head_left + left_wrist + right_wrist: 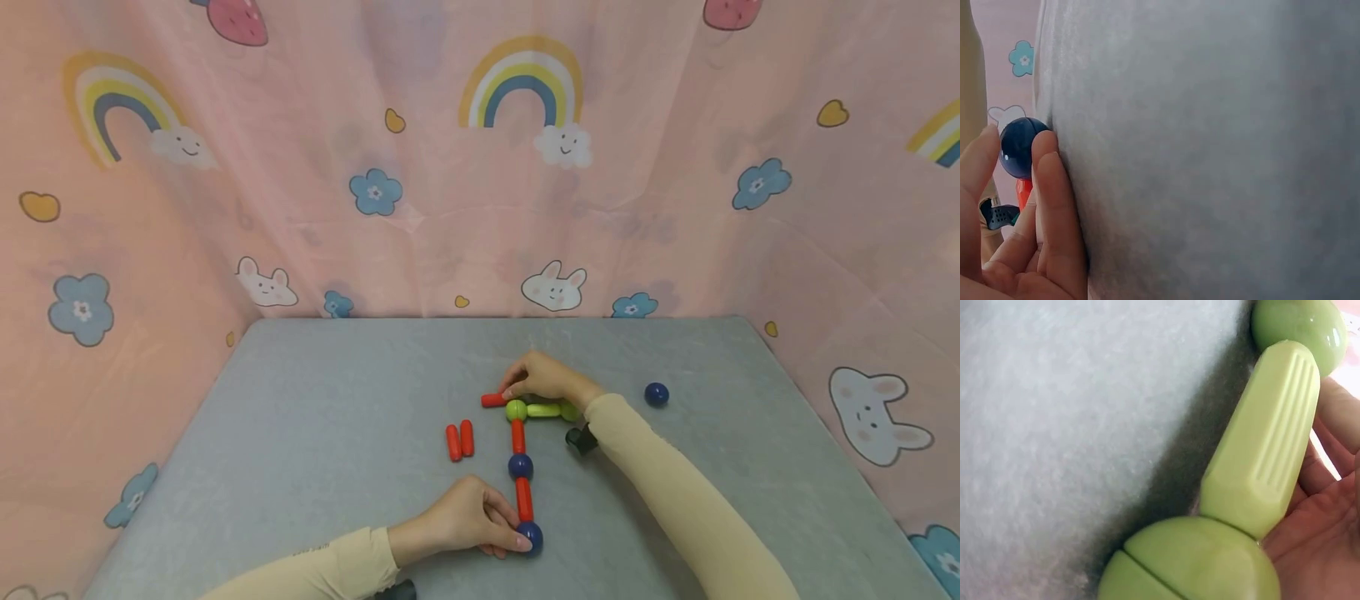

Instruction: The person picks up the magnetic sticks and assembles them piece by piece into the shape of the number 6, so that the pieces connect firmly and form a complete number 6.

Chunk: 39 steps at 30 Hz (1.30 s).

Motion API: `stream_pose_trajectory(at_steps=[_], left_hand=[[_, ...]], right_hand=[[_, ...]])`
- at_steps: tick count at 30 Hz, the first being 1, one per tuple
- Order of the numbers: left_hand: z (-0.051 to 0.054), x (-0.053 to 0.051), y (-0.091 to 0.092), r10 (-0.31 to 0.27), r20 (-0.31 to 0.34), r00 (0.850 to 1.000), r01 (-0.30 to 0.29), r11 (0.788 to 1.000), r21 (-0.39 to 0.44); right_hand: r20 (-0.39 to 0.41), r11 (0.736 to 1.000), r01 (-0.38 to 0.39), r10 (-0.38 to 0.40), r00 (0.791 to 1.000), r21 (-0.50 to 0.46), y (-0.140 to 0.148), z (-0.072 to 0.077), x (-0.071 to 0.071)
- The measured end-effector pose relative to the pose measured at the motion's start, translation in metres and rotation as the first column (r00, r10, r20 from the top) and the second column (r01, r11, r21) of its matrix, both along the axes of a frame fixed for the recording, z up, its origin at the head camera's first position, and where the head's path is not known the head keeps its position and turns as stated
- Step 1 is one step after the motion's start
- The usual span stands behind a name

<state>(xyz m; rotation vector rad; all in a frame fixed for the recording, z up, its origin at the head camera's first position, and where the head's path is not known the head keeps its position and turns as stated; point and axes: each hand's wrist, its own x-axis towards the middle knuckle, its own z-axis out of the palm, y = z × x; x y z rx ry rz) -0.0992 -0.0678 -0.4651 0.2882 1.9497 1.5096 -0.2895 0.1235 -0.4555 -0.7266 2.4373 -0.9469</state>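
My left hand (468, 517) pinches a blue ball (530, 538) between thumb and fingers at the near end of a chain on the table. From it run a red rod (524, 498), another blue ball (521, 467), a second red rod (518, 436) and a green ball (516, 410). A light green rod (543, 410) leads right from there to another green ball (569, 412), partly covered by the right wrist. Beyond the chain's far end, my right hand (546, 377) holds a loose-looking red rod (492, 401) by its right end. In the right wrist view, the green rod (1263, 437) hides part of that hand.
Two red rods (461, 440) lie side by side left of the chain. A single blue ball (656, 394) sits at the right rear of the grey table (315, 417). A pink patterned curtain (435, 250) encloses the back and sides.
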Motion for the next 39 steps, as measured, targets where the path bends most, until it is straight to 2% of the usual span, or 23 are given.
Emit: stream_pose_trajectory(at_steps=[9,17,22,25,31,39], left_hand=[[0.001,0.0,0.0,-0.021,-0.013,1.0,0.021,1.0,-0.009],[0.0,-0.001,-0.003,-0.057,0.028,0.998,0.057,0.998,0.019],[-0.002,-0.001,-0.001,-0.054,0.027,0.998,0.053,0.998,0.032],[-0.003,-0.001,-0.001,-0.045,0.044,0.998,0.043,0.998,0.046],[-0.005,-0.002,0.0,-0.047,0.063,0.997,0.043,0.997,0.059],[-0.006,-0.002,-0.001,-0.043,0.069,0.997,0.04,0.998,0.05]], right_hand=[[-0.011,0.999,0.036,-0.036,0.999,-0.029,0.004,-0.001,-0.001],[-0.048,0.999,0.026,-0.027,0.998,-0.027,0.005,-0.001,0.0],[-0.033,0.998,0.052,-0.053,0.998,-0.038,0.007,0.001,0.002],[-0.052,0.997,0.07,-0.072,0.996,-0.045,0.009,0.0,0.002],[-0.109,0.993,0.091,-0.098,0.989,-0.069,0.013,0.008,0.005],[-0.13,0.987,0.127,-0.139,0.982,-0.097,0.023,0.019,0.015]])
